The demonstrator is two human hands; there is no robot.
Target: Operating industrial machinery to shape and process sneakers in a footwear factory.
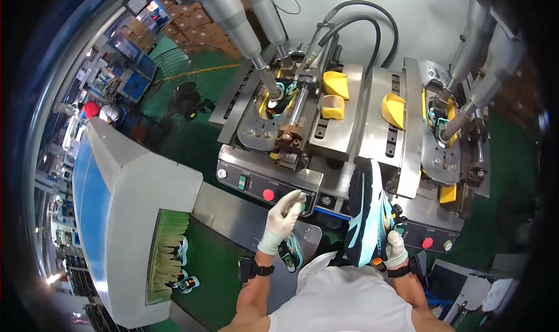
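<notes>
My right hand (396, 249), in a pale glove, grips a sneaker (367, 215) at its lower end. The sneaker is black, white and light blue, and it is held up lengthwise in front of my chest. My left hand (285, 214), gloved too, has its fingers stretched toward the front control panel (256, 182) of the left press station. Its fingertips are at a green button, and whether they press it I cannot tell. Another shoe (291, 253) lies on the metal ledge just below that hand. A further shoe sits clamped in the left press (281, 93).
The right press (441, 122) also holds a shoe. Yellow blocks (393, 110) rest on the metal plates between the stations. On the left, shoes (185, 281) lie on a green conveyor by a white-and-blue machine (140, 186) with a fringed opening. A fan (187, 99) stands behind.
</notes>
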